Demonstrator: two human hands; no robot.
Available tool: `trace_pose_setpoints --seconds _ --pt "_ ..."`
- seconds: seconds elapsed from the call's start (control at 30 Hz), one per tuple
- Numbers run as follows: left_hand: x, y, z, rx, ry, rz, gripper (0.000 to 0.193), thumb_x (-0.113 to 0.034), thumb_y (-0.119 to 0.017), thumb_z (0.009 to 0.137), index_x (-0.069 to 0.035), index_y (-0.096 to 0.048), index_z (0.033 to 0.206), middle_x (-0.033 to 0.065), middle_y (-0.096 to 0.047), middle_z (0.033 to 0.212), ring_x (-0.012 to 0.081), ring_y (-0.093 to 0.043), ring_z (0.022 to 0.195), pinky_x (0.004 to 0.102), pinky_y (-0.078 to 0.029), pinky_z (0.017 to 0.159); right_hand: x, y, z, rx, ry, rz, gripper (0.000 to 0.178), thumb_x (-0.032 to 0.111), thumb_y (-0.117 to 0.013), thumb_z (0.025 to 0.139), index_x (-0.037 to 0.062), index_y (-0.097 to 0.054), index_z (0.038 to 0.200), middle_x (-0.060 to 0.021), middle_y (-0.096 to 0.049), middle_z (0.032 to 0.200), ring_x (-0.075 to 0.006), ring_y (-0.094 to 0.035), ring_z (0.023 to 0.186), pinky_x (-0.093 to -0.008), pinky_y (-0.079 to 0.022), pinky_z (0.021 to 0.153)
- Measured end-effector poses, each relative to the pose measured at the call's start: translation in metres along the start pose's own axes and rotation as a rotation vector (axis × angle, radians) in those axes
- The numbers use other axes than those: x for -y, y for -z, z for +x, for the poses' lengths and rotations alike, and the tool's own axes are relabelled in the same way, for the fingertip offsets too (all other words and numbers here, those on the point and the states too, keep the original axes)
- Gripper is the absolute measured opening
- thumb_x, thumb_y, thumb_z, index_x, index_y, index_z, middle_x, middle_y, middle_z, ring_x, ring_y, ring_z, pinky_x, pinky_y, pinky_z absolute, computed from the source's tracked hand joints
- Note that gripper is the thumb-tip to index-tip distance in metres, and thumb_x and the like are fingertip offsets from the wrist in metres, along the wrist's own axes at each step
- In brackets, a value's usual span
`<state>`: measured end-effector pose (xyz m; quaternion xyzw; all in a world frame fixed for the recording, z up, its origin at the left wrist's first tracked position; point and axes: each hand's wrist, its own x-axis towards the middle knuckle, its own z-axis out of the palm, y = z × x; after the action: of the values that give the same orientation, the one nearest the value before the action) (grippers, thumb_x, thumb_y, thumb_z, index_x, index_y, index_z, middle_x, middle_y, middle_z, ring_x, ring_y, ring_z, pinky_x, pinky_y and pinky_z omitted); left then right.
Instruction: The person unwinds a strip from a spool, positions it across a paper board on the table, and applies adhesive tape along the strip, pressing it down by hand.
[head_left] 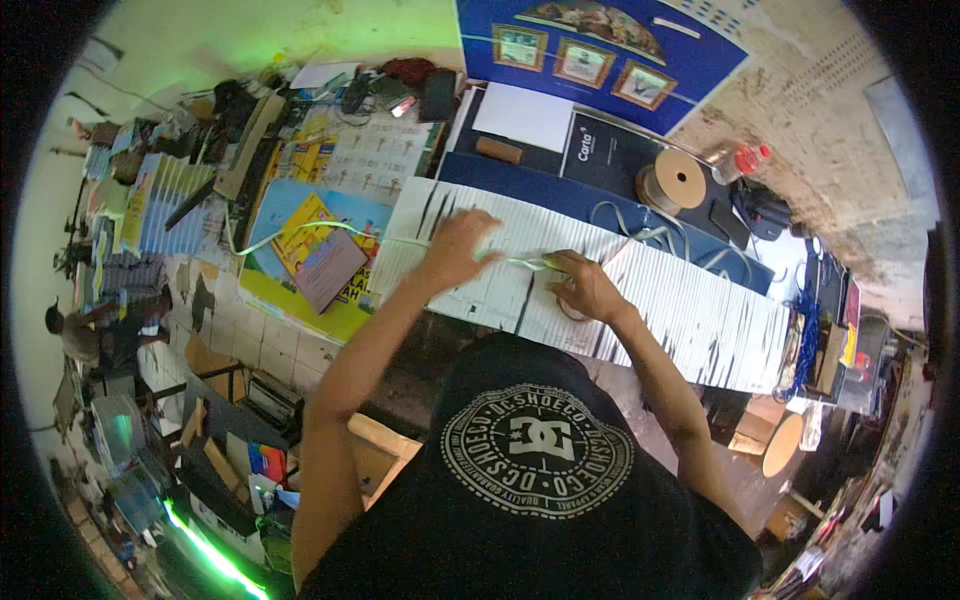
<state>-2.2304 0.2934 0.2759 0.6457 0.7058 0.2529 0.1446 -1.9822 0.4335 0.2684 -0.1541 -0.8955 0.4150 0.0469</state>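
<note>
- Right hand (590,290) pinching the pale ribbon (530,263), stretched across the long white paper stack (670,300)!
- Left hand (460,252), blurred, over the stack; whether it grips, can't tell.
- Near the spool (662,190), a red-capped bottle (729,168), contents unclear.

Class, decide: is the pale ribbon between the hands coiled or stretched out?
Stretched out: the ribbon runs across the white stack from the left hand to the right hand, without loops there.

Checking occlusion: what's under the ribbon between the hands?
Between the left hand and right hand, the pale ribbon passes over the long row of white paper. Paper shows on either side of it; the strip beneath is covered, as are parts under the hands.
</note>
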Motion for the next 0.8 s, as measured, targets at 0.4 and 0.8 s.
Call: trace_pose_setpoints --seconds 0.4,0.8 --pt "-0.015 -0.037 0.000 0.231 0.133 -0.302 0.028 -0.028 -0.065 0.092 -0.001 -0.069 0.097 0.0161 -0.069 0.087 0.0308 -0.066 0.082 0.0392 -0.050 0.075 0.003 0.007 -0.060 -0.633 -0.020 -0.308 0.029 0.010 -0.070 0.074 0.0028 -0.060 0.101 -0.0153 -0.055 0.101 -0.0349 -0.053 0.096 -0.0437 -0.044 0.085" --pt "-0.005 -0.034 -0.010 0.101 0.244 -0.421 0.025 -0.025 -0.063 0.093 -0.001 -0.069 0.095 0.0150 -0.069 0.089 0.0276 -0.067 0.083 0.0387 -0.051 0.074 -0.028 0.019 -0.034 -0.150 -0.152 -0.242 0.031 0.017 -0.071 0.074 0.0030 -0.054 0.096 -0.0180 -0.062 0.089 -0.0399 -0.064 0.082 -0.0479 -0.052 0.074"
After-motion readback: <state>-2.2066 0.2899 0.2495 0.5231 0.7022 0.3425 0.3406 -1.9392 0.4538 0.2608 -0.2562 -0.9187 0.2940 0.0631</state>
